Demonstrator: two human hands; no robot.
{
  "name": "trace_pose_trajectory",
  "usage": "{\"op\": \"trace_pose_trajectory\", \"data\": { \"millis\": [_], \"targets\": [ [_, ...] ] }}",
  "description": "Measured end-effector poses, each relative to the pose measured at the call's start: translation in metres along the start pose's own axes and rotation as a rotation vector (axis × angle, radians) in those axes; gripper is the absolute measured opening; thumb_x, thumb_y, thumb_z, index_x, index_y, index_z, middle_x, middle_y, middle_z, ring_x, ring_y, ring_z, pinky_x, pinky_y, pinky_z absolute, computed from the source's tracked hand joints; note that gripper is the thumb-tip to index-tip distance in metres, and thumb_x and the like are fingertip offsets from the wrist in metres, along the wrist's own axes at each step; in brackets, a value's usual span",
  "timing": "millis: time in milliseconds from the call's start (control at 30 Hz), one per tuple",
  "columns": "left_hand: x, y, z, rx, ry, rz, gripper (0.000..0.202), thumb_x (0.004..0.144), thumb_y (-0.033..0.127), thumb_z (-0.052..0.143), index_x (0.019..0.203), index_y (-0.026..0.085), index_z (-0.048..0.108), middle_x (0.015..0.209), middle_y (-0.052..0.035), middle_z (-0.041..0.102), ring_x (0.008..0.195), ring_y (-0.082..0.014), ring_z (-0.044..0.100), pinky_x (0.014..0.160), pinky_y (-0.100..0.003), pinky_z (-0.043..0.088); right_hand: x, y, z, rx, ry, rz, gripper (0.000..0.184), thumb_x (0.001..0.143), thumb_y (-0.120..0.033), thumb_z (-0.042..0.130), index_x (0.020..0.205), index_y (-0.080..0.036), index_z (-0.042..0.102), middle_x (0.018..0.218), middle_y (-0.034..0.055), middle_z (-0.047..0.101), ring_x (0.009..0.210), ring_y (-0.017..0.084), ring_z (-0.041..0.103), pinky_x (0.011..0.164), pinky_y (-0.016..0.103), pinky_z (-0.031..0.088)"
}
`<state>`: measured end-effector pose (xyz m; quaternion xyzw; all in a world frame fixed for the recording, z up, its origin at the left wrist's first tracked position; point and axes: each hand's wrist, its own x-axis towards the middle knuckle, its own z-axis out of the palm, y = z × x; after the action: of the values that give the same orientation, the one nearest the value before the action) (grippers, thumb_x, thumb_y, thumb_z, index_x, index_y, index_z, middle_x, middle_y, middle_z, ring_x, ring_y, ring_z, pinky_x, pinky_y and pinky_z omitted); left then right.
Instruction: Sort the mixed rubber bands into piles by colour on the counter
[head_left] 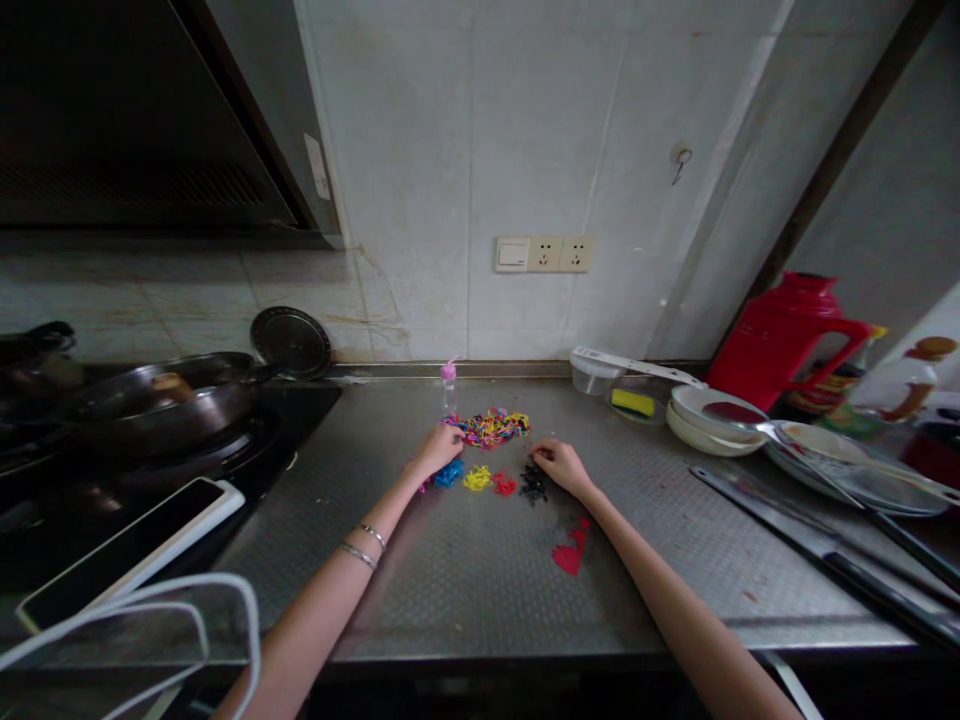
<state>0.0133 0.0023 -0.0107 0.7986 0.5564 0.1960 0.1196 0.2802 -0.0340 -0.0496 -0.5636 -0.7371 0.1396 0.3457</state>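
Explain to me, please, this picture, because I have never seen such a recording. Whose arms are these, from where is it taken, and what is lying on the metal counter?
There is no machine here: these are a person's own bare arms. The single picture comes from a camera worn on the head, looking forward and down.

On the metal counter lies a mixed heap of small colourful pieces, perhaps rubber bands. Nearer the person are a blue pile, a yellow pile, a red pile and a black pile. Behind the heap stands a small bottle with a pink cap.

The left hand is at the heap's left end; the right hand is by the black pile. Whether either holds a piece is too small to tell.
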Motion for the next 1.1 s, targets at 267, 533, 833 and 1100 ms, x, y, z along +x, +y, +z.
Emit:
{"op": "trace_pose_trajectory", "data": {
  "millis": [267,533,833,1100],
  "targets": [
    [0.007,0.01,0.002,0.086,-0.015,-0.04,0.022,0.076,0.026,0.049,0.088,0.024,0.067,0.092,-0.0033,0.065,0.085,-0.0185,0.057,0.071,-0.026,0.04,0.0,0.002,0.001,0.036,0.01,0.014,0.023,0.066,-0.021,0.044,0.075,-0.018,0.065,0.07,0.0024,0.063,0.062,0.013,0.054,0.061,0.022,0.04],
    [0.007,0.012,0.001,0.101,-0.001,-0.065,0.02,0.078,0.027,0.048,0.086,0.023,0.066,0.093,-0.0046,0.065,0.089,-0.0192,0.056,0.073,-0.027,0.04,0.0,0.002,0.0,0.048,0.013,0.018,0.024,0.065,-0.022,0.044,0.076,-0.017,0.065,0.07,0.0026,0.063,0.063,0.013,0.055,0.062,0.022,0.041],
    [0.005,0.012,0.001,0.091,0.043,-0.091,0.022,0.08,0.029,0.046,0.084,0.017,0.064,0.088,-0.0081,0.064,0.081,-0.0181,0.056,0.069,-0.026,0.04,0.002,0.006,0.002,0.043,0.001,0.023,0.025,0.066,-0.022,0.044,0.077,-0.018,0.066,0.072,0.0033,0.064,0.064,0.014,0.056,0.063,0.022,0.041],
    [-0.003,0.016,-0.012,-0.054,-0.009,0.032,0.017,0.07,0.026,0.053,0.069,0.016,0.067,0.067,-0.0039,0.064,0.059,-0.0126,0.053,0.056,-0.022,0.036,0.002,0.007,0.002,0.028,-0.001,0.026,0.025,0.066,-0.023,0.044,0.077,-0.017,0.066,0.072,0.0036,0.065,0.065,0.014,0.056,0.063,0.022,0.041]
  ]
}}
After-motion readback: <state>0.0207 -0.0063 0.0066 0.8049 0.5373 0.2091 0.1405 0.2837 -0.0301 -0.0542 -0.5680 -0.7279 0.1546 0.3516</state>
